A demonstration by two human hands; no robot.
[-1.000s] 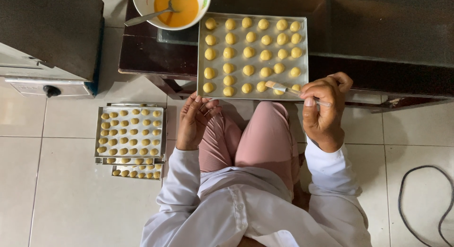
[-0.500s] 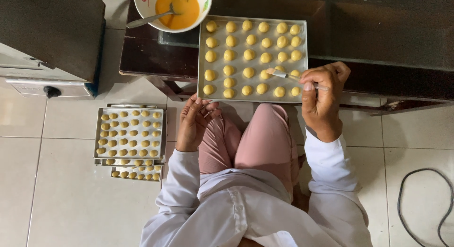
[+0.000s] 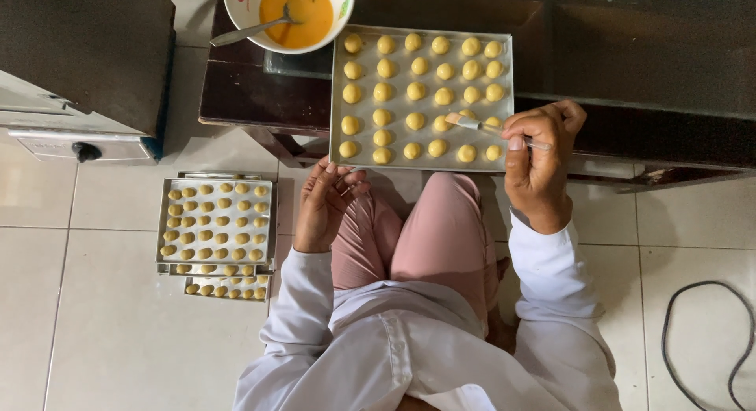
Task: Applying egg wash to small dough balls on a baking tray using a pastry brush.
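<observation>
Seen from the head camera, the right hand (image 3: 539,163) has its fingers (image 3: 529,129) pinched shut round the handle of a small pastry brush (image 3: 482,125), whose pale bristle tip rests on a dough ball in the fourth row of the metal baking tray (image 3: 423,161). That brush looks light and stiff in the handle, soft at the tip; the slim handle is probably slick where glaze has got on it, so the pinch near its rear end, as held, seems the sound grip. The dough balls (image 3: 415,90) are likely soft and easily dented, so only the bristles ought to meet them.

The left hand (image 3: 324,206) lies just below the tray's near left corner, over the pink-clad knee (image 3: 441,230), fingers loosely curled and holding nothing; whether a fingertip touches the tray rim I cannot tell.

The tray sits on a dark wooden worktop (image 3: 252,96). Just left of its far corner stands a white bowl (image 3: 340,1) of orange egg wash with a metal spoon (image 3: 250,31) leaning in it, close enough for dipping. On the tiled floor (image 3: 94,324) to the left are stacked trays of filled pastry (image 3: 216,222), and beyond them a grey oven-like box (image 3: 79,72). A black cable (image 3: 709,332) curls at the right, well apart. Nothing stands between brush and dough.
</observation>
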